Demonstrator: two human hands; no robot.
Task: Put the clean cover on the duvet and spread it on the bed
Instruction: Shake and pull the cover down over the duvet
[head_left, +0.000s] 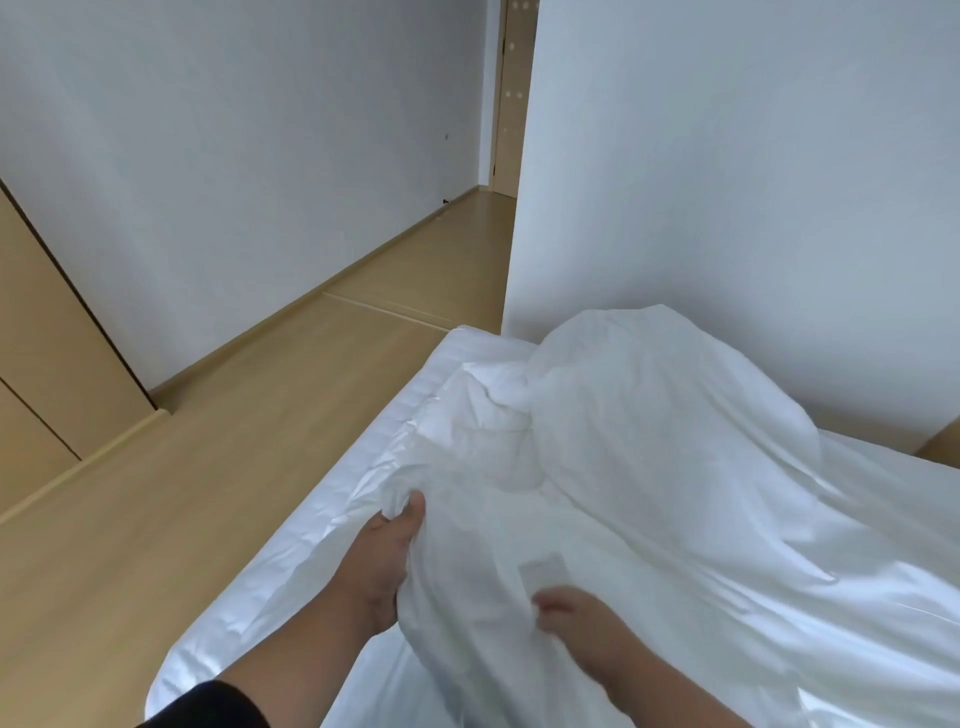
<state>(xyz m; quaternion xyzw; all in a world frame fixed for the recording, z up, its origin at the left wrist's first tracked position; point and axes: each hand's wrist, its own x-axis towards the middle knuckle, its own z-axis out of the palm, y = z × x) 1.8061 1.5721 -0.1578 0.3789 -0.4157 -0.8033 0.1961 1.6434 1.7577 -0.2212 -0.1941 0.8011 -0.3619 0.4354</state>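
White walls and a pale wood floor surround the bed. Your left hand has its fingers curled into a bunched fold of the cover, thumb on top. Your right hand pinches the same white cloth nearer you; its fingertips are partly buried. The cover lies crumpled across the mattress, with a bulky mound near the wall, likely the duvet. Judge the task as partly done: fitting appears under way, spreading and smoothing remain.
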